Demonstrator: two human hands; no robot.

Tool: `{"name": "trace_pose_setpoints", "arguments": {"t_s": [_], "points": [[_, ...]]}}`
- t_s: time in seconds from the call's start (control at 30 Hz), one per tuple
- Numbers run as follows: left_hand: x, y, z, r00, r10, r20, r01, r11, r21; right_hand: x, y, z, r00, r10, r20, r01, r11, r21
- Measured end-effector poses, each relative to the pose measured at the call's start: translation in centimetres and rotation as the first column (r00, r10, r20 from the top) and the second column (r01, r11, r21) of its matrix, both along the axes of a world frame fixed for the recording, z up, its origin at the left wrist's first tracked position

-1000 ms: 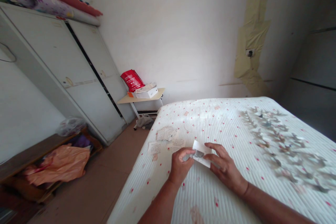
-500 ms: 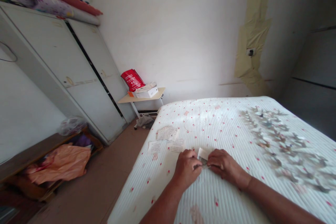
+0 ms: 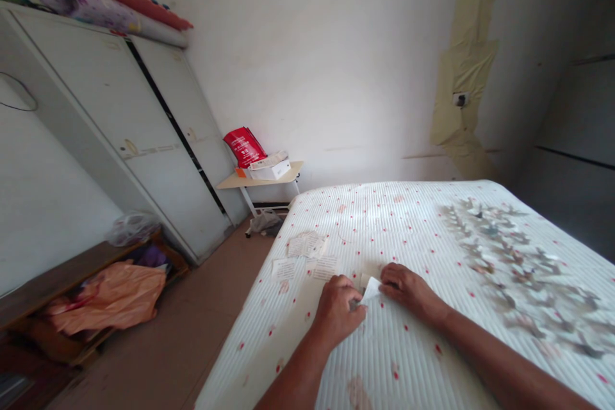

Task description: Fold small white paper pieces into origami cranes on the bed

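A small piece of paper [image 3: 371, 290], printed like a book page, is between my two hands just above the bed. It is partly folded, with a pale, blank face turned up. My left hand [image 3: 337, 309] has curled fingers, its thumb and forefinger at the paper's lower left corner. On the other side my right hand [image 3: 408, 289] pinches the paper's right edge. Fingers hide both ends of the paper. Another pale paper piece [image 3: 370, 268] shows just behind it. To the left lie loose printed paper pieces [image 3: 307, 245] on the bed.
Rows of small folded paper figures [image 3: 516, 262] cover the right side of the bed [image 3: 384, 365]. Beyond its far left corner stands a small table [image 3: 230, 183] with a red bag [image 3: 244, 147] and a white box [image 3: 270, 170]. A cabinet [image 3: 106, 96] stands left.
The paper between my hands has turned from a printed, flatter look to a raised, pale face. My right hand has shifted slightly up, and my left thumb and forefinger have spread a little.
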State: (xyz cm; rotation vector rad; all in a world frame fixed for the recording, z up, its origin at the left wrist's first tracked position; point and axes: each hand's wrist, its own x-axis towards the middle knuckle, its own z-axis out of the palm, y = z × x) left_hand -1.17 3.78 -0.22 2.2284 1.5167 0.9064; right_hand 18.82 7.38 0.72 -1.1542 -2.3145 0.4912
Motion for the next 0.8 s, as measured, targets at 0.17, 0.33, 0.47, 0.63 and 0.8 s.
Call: {"name": "trace_pose_setpoints", "arguments": {"t_s": [0.17,0.33,0.47,0.63,0.8], "points": [[0.1,0.2,-0.4,0.999,0.041,-0.034,-0.041,0.999,0.02,-1.0,0.6,-0.3,0.978,-0.12,0.169,0.117,0.993,0.026],[0.7,0.1,-0.3,0.984,0.138,-0.11,-0.134,0.99,0.047,-1.7,0.8,-0.1,0.943,-0.169,0.287,0.163,0.986,0.044],[1.1,-0.2,0.0,0.961,0.204,-0.185,-0.196,0.979,0.059,-2.1,0.8,0.1,0.91,-0.202,0.363,0.181,0.979,0.091],[1.2,-0.2,0.0,0.946,0.227,-0.229,-0.22,0.974,0.059,-2.5,0.8,0.0,0.886,-0.217,0.411,0.183,0.976,0.122],[1.3,-0.4,0.2,0.94,0.231,-0.251,-0.228,0.973,0.043,-2.6,0.9,-0.2,0.88,-0.225,0.419,0.183,0.973,0.138]]}}
